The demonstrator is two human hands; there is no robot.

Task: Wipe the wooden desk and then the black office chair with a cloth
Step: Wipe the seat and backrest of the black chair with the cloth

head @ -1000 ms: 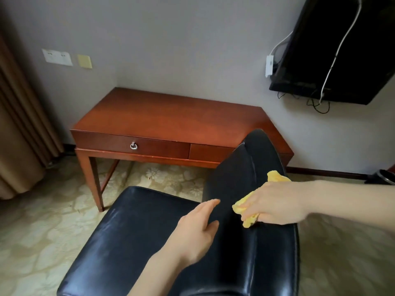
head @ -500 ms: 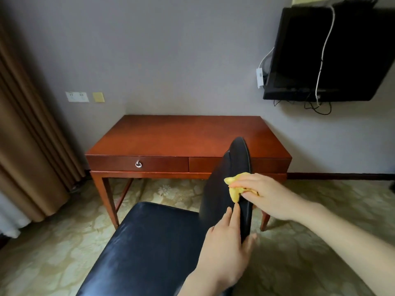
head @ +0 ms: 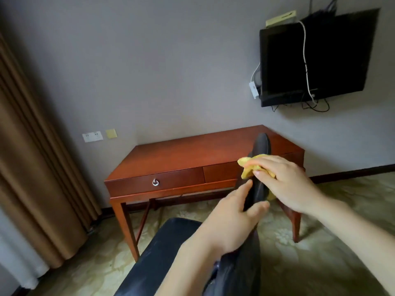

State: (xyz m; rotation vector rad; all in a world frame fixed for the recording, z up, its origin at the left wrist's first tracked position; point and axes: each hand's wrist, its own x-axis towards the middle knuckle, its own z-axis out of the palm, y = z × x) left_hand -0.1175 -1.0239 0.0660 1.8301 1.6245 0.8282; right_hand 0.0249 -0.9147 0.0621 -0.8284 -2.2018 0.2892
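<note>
The black office chair [head: 162,261] stands in front of me, its thin backrest seen edge-on and rising toward the wooden desk [head: 183,159]. My right hand [head: 284,184] holds a yellow cloth [head: 250,167] against the right side of the backrest near its top. My left hand [head: 233,216] grips the backrest edge lower down, fingers on the left side and thumb on the right. The seat lies low in the view, partly hidden by my left forearm.
The desk stands against a grey wall, its drawer with a ring pull [head: 155,182] shut. A black television [head: 316,60] with cables hangs on the wall at the right. Brown curtains [head: 32,167] hang at the left. The floor has a pale patterned carpet [head: 320,242].
The view has swung up and to the left. My right hand moved the cloth up the backrest toward its top, and my left hand shifted to clasp the backrest edge.
</note>
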